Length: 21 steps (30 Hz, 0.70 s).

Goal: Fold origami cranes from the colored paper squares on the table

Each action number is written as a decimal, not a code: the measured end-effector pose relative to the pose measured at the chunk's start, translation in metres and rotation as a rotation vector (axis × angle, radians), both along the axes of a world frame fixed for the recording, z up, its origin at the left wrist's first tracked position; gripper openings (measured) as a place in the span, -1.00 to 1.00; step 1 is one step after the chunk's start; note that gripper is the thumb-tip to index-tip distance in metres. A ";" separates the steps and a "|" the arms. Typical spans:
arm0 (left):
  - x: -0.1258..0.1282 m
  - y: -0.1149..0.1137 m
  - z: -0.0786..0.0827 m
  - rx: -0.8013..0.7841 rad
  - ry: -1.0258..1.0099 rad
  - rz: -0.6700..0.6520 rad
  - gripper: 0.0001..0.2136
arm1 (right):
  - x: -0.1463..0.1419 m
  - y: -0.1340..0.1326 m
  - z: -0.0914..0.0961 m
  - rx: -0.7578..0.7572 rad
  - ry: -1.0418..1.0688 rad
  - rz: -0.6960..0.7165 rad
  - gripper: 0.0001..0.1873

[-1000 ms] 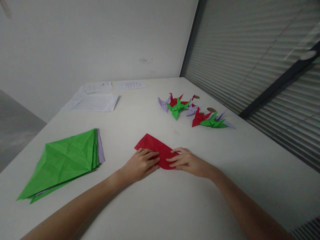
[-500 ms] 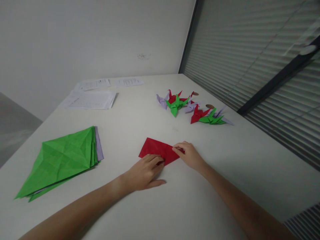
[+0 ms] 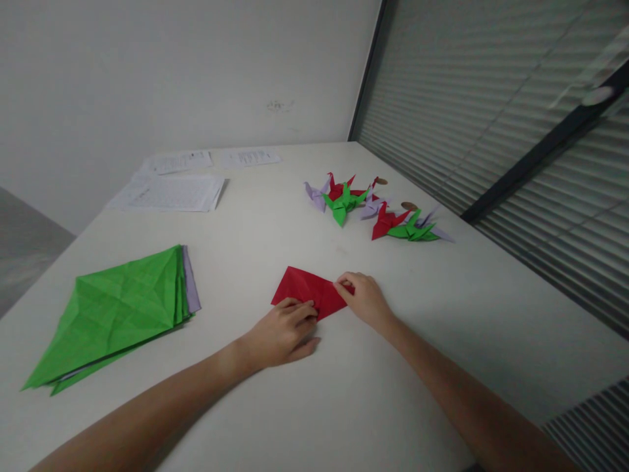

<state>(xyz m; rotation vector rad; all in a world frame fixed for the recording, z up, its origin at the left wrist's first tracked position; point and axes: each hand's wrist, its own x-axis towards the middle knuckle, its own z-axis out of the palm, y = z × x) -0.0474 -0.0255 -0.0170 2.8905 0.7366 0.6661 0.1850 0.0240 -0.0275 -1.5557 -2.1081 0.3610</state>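
Note:
A folded red paper (image 3: pixel 305 290) lies flat on the white table (image 3: pixel 344 406) in front of me. My left hand (image 3: pixel 281 332) rests on its near edge, fingers curled down and pressing the paper. My right hand (image 3: pixel 362 299) pinches the paper's right corner with closed fingers. A stack of creased green sheets (image 3: pixel 115 314), with a lilac sheet showing at its edge, lies to the left of my left forearm.
Several folded paper cranes (image 3: pixel 376 210) in red, green and lilac sit at the far right of the table beside the slatted blinds (image 3: pixel 515 131). White printed papers (image 3: pixel 170 190) lie at the far left near the wall.
My right hand slid from the near edge to the red paper's right corner. My left hand drew back to the near edge. The paper now lies folded narrower.

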 end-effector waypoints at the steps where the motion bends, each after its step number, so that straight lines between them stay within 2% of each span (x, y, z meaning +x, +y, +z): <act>1: 0.000 0.000 0.000 0.001 -0.010 0.002 -0.78 | 0.000 0.000 0.000 0.004 0.003 -0.001 -0.88; 9: 0.000 0.001 -0.001 -0.039 -0.050 -0.015 -0.82 | -0.001 0.001 -0.003 0.035 -0.017 -0.030 -0.89; 13: -0.001 0.001 -0.001 -0.074 -0.034 0.007 -0.75 | -0.003 0.000 -0.002 0.036 -0.015 -0.034 -0.90; 21: -0.001 0.002 0.001 -0.057 -0.010 -0.018 -0.76 | -0.005 -0.001 0.000 0.027 -0.013 -0.058 -0.89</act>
